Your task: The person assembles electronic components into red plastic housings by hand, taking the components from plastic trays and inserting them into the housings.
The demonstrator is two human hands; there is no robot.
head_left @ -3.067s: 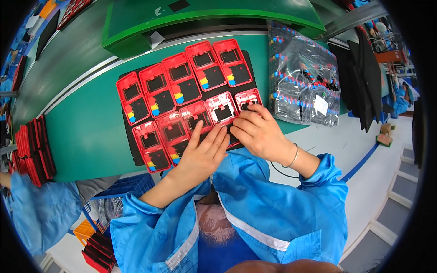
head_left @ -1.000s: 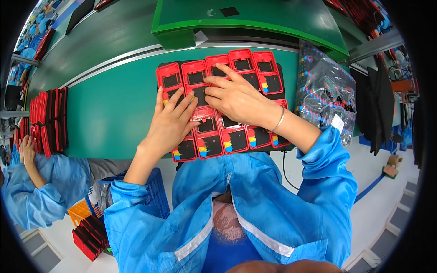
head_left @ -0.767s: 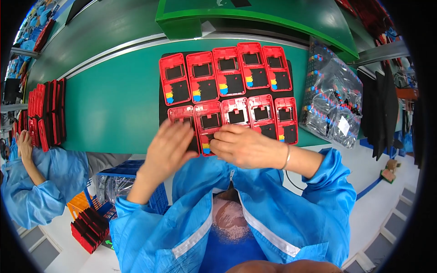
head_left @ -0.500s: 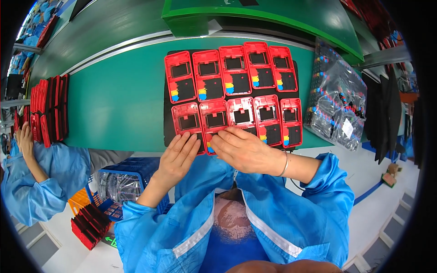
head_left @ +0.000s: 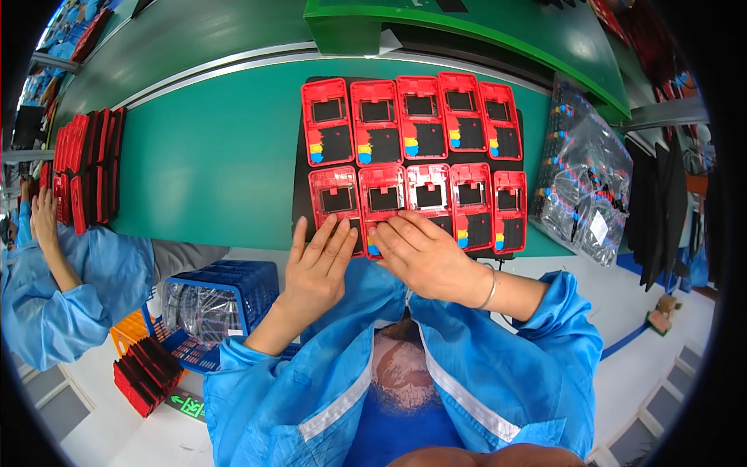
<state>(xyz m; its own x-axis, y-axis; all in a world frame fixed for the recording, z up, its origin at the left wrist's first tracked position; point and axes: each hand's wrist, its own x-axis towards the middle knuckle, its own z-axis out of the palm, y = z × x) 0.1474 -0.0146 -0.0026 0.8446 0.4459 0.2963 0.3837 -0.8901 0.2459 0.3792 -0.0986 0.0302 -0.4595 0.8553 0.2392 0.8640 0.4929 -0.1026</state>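
Two rows of red plastic handheld-device casings [head_left: 429, 177] lie on a black mat [head_left: 302, 148]. Each has a dark window, and most show blue and yellow button pieces below it. My left hand [head_left: 320, 261] lies flat over the lower end of the leftmost near-row casing [head_left: 335, 187], its little finger spread away from the others. Stretched fingers of my right hand [head_left: 424, 253] rest on the lower part of the neighbouring casing [head_left: 382, 187], partly hiding it and the one to its right. Neither hand grips anything that I can see.
A clear plastic bag [head_left: 583, 175] of coloured parts lies right of the mat. Stacked red casings [head_left: 87, 171] stand at the table's left end, beside a co-worker's hand [head_left: 45, 220]. A green shelf [head_left: 467, 27] crosses the back. Below left sits a blue crate [head_left: 261, 284].
The head view has shifted, so the table things appear farther right. My left hand's fingers have spread apart, the little finger most. My right hand stays at the same casing.
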